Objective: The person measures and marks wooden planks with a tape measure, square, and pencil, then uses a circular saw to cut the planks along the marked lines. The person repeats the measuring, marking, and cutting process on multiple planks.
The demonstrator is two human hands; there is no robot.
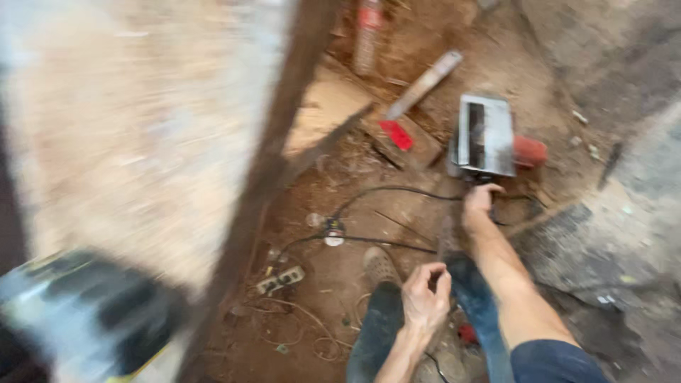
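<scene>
Where cord runs, hands (pixel 454 248) at saw (pixel 486 136)

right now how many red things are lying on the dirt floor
3 at least: a red scrap on the wooden board, a red part beside the power tool that the right hand reaches, and one by the leg. Others may be hidden.

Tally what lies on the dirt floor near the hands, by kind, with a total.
Power tool with metal base plate, under the right hand: 1
Black cords: 2
Power strip: 1
Wooden pieces: 2, a slat and a board
Red scrap on the board: 1
Total: 7
The left hand looks empty; blur hides smaller debris.
</scene>
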